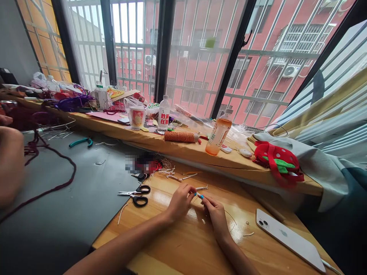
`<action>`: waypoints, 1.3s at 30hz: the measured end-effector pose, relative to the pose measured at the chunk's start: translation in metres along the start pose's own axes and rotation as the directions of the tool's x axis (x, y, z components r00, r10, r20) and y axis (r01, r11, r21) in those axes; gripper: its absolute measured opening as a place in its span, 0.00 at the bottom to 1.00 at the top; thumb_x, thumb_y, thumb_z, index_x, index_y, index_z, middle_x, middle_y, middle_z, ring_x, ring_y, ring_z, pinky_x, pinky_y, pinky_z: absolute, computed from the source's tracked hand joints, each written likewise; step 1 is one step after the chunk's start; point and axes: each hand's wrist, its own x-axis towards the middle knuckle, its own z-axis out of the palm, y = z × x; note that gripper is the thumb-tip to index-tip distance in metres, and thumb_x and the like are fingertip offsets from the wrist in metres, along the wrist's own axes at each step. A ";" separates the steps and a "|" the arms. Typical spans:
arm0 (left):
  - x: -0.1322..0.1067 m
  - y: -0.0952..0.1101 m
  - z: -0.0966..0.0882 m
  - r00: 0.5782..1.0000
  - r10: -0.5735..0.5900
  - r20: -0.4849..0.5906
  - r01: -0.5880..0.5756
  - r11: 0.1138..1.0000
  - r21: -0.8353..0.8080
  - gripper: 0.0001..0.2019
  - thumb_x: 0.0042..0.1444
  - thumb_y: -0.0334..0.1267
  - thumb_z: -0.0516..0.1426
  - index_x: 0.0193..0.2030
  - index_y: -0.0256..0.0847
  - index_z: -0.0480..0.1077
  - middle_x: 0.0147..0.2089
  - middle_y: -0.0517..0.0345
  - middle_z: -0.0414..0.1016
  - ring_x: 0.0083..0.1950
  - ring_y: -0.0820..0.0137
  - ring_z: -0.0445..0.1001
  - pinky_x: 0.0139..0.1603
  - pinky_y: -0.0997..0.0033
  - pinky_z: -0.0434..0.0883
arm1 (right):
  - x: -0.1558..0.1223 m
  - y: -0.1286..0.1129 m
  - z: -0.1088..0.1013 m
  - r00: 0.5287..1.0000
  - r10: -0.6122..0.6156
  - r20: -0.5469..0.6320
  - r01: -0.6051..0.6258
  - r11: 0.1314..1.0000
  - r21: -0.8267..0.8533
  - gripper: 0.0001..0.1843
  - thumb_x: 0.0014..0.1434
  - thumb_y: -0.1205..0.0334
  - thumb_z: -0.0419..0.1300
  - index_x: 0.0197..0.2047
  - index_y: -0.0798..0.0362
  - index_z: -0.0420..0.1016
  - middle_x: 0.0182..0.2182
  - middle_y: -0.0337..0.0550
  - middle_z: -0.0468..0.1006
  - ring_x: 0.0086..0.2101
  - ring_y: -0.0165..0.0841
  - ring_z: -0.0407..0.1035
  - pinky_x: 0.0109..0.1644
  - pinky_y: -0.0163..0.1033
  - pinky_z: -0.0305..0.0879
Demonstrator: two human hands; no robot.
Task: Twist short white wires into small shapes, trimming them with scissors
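My left hand (pixel 180 201) and my right hand (pixel 215 214) rest on the wooden table (pixel 177 244), fingertips pinched together on a tiny white and blue piece (pixel 199 195) held between them. Both hands are closed in a pinch. Black-handled scissors (pixel 137 194) lie just left of my left hand. Short pale cord scraps (pixel 177 175) lie scattered behind the hands.
A white phone (pixel 289 238) lies face down at the right. On the window ledge (pixel 258 168) stand an orange drink bottle (pixel 219 134), a white bottle (pixel 163 114), a spool of orange thread (pixel 180 136) and a red strawberry bag (pixel 276 160). Another person's arm (pixel 10 164) is at the far left by dark red cord (pixel 54 187).
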 end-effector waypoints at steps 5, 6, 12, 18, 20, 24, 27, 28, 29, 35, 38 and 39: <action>-0.002 0.000 0.001 0.998 0.060 0.006 -0.060 0.997 0.045 0.06 0.51 0.28 0.48 0.35 0.38 0.63 0.34 0.57 0.67 0.38 0.71 0.65 0.39 0.72 0.63 | 0.000 -0.002 0.000 1.000 0.001 -0.009 -0.001 1.000 0.001 0.18 0.40 0.48 0.58 0.20 0.57 0.74 0.13 0.36 0.65 0.17 0.27 0.56 0.21 0.33 0.47; -0.002 0.000 0.002 0.998 0.059 -0.003 -0.059 0.998 0.037 0.07 0.51 0.28 0.48 0.36 0.38 0.62 0.34 0.57 0.67 0.37 0.72 0.65 0.39 0.72 0.63 | 0.000 -0.003 0.000 1.000 0.007 -0.003 -0.007 1.000 -0.001 0.18 0.40 0.48 0.58 0.21 0.57 0.74 0.13 0.36 0.65 0.17 0.27 0.55 0.21 0.32 0.47; -0.002 0.001 0.000 0.994 0.106 -0.006 -0.105 0.993 0.052 0.05 0.52 0.28 0.48 0.34 0.37 0.63 0.32 0.57 0.66 0.36 0.73 0.65 0.38 0.74 0.63 | 0.001 0.001 0.000 0.999 0.032 0.029 -0.032 0.999 0.005 0.14 0.43 0.52 0.58 0.22 0.56 0.73 0.15 0.34 0.63 0.18 0.25 0.53 0.21 0.31 0.46; -0.003 0.002 -0.001 0.982 0.185 0.031 -0.187 0.974 0.128 0.07 0.54 0.32 0.48 0.32 0.38 0.66 0.33 0.57 0.67 0.37 0.72 0.65 0.38 0.74 0.63 | 0.002 0.004 -0.001 0.995 0.089 0.036 -0.092 0.991 0.102 0.13 0.44 0.54 0.58 0.23 0.56 0.72 0.15 0.33 0.60 0.18 0.23 0.50 0.20 0.31 0.44; -0.003 0.000 0.000 0.981 0.191 0.041 -0.195 0.970 0.145 0.07 0.54 0.32 0.48 0.34 0.38 0.67 0.33 0.57 0.67 0.37 0.72 0.65 0.38 0.74 0.63 | 0.003 0.004 -0.001 0.997 0.070 0.035 -0.073 0.991 0.114 0.12 0.43 0.55 0.58 0.23 0.57 0.72 0.15 0.34 0.60 0.19 0.24 0.51 0.21 0.30 0.45; -0.004 -0.003 0.000 0.977 0.211 0.041 -0.215 0.963 0.164 0.08 0.54 0.32 0.48 0.35 0.38 0.67 0.34 0.56 0.67 0.37 0.72 0.66 0.38 0.75 0.64 | 0.003 0.004 -0.001 0.998 0.054 0.036 -0.057 0.992 0.109 0.11 0.44 0.56 0.58 0.25 0.56 0.74 0.16 0.34 0.61 0.19 0.24 0.51 0.21 0.30 0.46; -0.003 -0.003 0.000 0.974 0.225 0.036 -0.228 0.961 0.160 0.08 0.54 0.31 0.48 0.35 0.38 0.67 0.34 0.56 0.67 0.37 0.73 0.66 0.39 0.74 0.64 | 0.003 0.004 -0.001 0.998 0.054 0.035 -0.057 0.994 0.096 0.12 0.44 0.56 0.58 0.27 0.56 0.74 0.16 0.34 0.61 0.20 0.25 0.52 0.21 0.30 0.46; -0.003 -0.003 -0.001 0.973 0.228 0.037 -0.231 0.960 0.156 0.08 0.54 0.31 0.48 0.35 0.38 0.67 0.34 0.56 0.67 0.37 0.73 0.66 0.39 0.74 0.64 | 0.003 0.003 -0.001 0.998 0.054 0.031 -0.057 0.994 0.092 0.12 0.44 0.56 0.58 0.27 0.57 0.74 0.16 0.35 0.61 0.20 0.25 0.52 0.22 0.31 0.46; -0.004 -0.002 -0.001 0.972 0.231 0.040 -0.234 0.960 0.152 0.08 0.54 0.31 0.48 0.36 0.38 0.67 0.34 0.56 0.68 0.37 0.73 0.66 0.39 0.74 0.64 | 0.003 0.003 -0.001 0.998 0.053 0.028 -0.056 0.994 0.090 0.12 0.44 0.55 0.58 0.27 0.57 0.74 0.16 0.35 0.62 0.20 0.25 0.52 0.22 0.31 0.47; -0.004 0.001 -0.003 0.973 0.225 0.053 -0.230 0.964 0.130 0.09 0.55 0.31 0.47 0.36 0.39 0.68 0.34 0.56 0.67 0.37 0.73 0.66 0.39 0.75 0.65 | 0.001 0.002 -0.001 0.999 0.031 0.041 -0.034 0.997 0.076 0.13 0.44 0.55 0.58 0.28 0.57 0.74 0.17 0.35 0.62 0.20 0.25 0.52 0.23 0.31 0.48; -0.004 0.001 -0.004 0.976 0.212 0.053 -0.217 0.967 0.134 0.10 0.55 0.32 0.47 0.36 0.40 0.68 0.34 0.56 0.67 0.37 0.73 0.66 0.39 0.75 0.65 | 0.001 0.004 -0.001 0.998 0.040 0.050 -0.043 0.996 0.076 0.13 0.45 0.54 0.58 0.29 0.56 0.74 0.17 0.35 0.61 0.20 0.25 0.52 0.23 0.31 0.47; -0.004 0.000 -0.004 0.976 0.213 0.054 -0.218 0.966 0.136 0.10 0.55 0.32 0.46 0.36 0.40 0.68 0.34 0.56 0.67 0.37 0.73 0.66 0.39 0.75 0.65 | 0.001 0.004 -0.001 0.998 0.047 0.052 -0.050 0.996 0.077 0.13 0.45 0.54 0.58 0.28 0.56 0.74 0.17 0.35 0.61 0.20 0.25 0.52 0.22 0.31 0.47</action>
